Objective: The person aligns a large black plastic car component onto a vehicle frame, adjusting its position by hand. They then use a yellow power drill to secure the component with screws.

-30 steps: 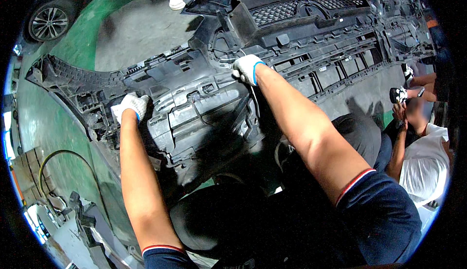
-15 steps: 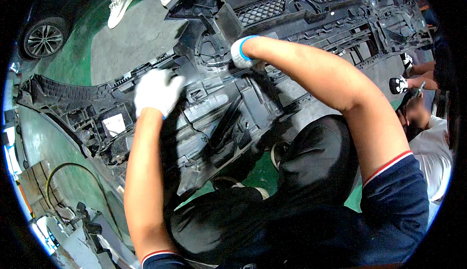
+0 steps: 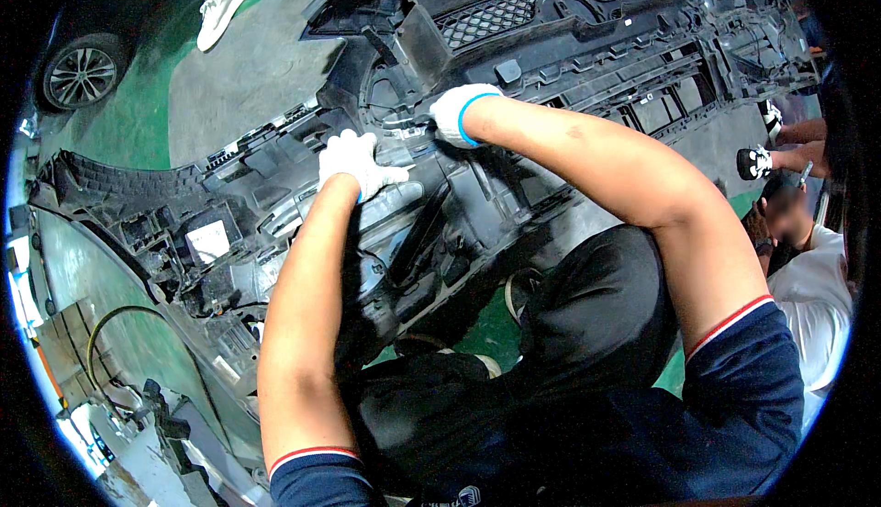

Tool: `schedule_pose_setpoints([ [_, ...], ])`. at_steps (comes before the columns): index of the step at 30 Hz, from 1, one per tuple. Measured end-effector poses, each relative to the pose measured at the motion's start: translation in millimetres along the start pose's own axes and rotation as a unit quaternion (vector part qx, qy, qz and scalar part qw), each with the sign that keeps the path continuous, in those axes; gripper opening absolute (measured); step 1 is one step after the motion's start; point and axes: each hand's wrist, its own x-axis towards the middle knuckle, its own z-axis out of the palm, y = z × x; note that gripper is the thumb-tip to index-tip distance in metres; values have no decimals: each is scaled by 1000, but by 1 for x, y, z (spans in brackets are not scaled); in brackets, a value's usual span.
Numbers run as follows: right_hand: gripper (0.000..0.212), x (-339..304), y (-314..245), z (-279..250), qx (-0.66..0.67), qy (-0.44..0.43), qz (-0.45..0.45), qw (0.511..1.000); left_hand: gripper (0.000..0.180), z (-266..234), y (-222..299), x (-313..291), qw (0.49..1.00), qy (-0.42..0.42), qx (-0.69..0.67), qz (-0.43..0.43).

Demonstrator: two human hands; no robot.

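A large black car bumper [image 3: 473, 197] lies across the floor in front of me, its ribbed inner side up. A mesh grille [image 3: 486, 28] is part of its far side. My left hand [image 3: 356, 163], in a white knit glove, rests on the bumper left of the middle, fingers and thumb spread. Close by on the right, my right hand [image 3: 456, 112], gloved in white with a blue cuff, touches the bumper beside a round recess [image 3: 390, 89]. Its fingers bend down out of sight, so I cannot see whether they grip anything.
A car wheel [image 3: 84, 71] stands at the far left. Someone's white shoe [image 3: 223, 13] is beyond the bumper. Another person in a white shirt [image 3: 812, 291] is low at the right. A hose [image 3: 96, 328] curves over the floor at the lower left, near grey parts [image 3: 184, 434].
My left hand has moved right along the bumper, nearer my right hand, and its fingers are now spread. My right hand has shifted slightly; the far person's feet have moved a little.
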Motion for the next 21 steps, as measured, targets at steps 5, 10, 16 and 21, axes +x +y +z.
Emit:
schedule_pose_setpoints([
  [5, 33, 13, -8, 12, -6, 4, -79, 997, 90, 6, 6, -2, 999, 14, -23, -45],
  [10, 31, 11, -10, 24, 83, 110, -65, 988, 95, 0, 8, 3, 999, -24, 2, -47],
  [16, 30, 8, -13, 19, 5, 169, -68, 983, 97, -4, 4, 4, 999, -38, 4, -38],
  [21, 29, 5, -18, 14, -75, 186, -65, 977, 96, -4, 0, 5, 999, -33, -3, -31],
])
